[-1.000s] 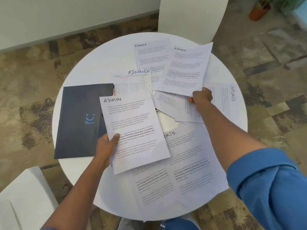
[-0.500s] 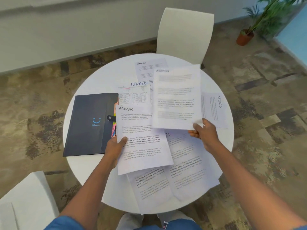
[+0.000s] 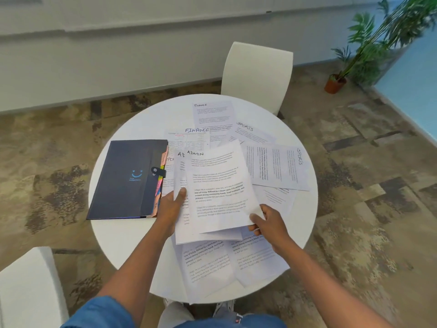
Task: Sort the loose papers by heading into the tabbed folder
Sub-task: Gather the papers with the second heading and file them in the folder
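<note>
Above table [image 3: 123, 245], two overlapped ADMIN sheets [image 3: 220, 185]

An office meeting corner — a round white table [image 3: 123, 245] strewn with headed papers [image 3: 272, 166], white chairs [image 3: 257, 72] around it, patterned carpet [image 3: 47, 150], a potted plant [image 3: 369, 55] by the wall.

Round white table [image 3: 123, 237] w/ white paper sheets [image 3: 272, 166], black print & blue-black headings. Dark navy folder [image 3: 125, 178] has a blue smiley & pink, yellow, orange tabs. White chair [image 3: 257, 72]. Carpet [image 3: 47, 162] is tan w/ brown patches. Green plant [image 3: 378, 43] in an orange-brown pot. Blue sleeves [image 3: 101, 313].
</note>
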A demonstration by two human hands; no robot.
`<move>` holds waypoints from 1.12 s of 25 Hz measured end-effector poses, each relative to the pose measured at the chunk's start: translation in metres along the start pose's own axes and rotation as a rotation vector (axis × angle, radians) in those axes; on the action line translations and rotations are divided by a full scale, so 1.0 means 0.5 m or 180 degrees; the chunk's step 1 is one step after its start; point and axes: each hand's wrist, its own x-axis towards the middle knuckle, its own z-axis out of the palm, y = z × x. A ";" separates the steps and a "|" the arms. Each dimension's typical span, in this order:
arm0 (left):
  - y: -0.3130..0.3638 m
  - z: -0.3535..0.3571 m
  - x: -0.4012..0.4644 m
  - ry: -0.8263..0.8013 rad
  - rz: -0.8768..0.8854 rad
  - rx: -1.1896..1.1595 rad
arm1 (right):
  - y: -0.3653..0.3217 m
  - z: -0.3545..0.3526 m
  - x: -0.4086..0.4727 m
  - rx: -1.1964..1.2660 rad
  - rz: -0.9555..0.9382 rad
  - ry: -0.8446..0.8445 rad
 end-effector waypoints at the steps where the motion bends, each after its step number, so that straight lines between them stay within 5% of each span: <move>1: -0.001 0.002 -0.004 -0.0005 0.0012 -0.0030 | 0.002 0.002 -0.007 -0.0067 0.0003 -0.0021; 11: -0.002 -0.021 -0.036 -0.0114 0.0180 0.0006 | 0.011 0.041 -0.020 -0.0500 -0.0106 -0.0304; 19: -0.002 -0.025 -0.047 -0.0749 0.0387 0.0234 | -0.087 0.031 0.048 0.0191 -0.0361 -0.0419; 28: -0.011 -0.005 -0.054 -0.0297 0.0607 0.0448 | -0.080 0.047 0.030 0.0324 -0.0709 -0.0182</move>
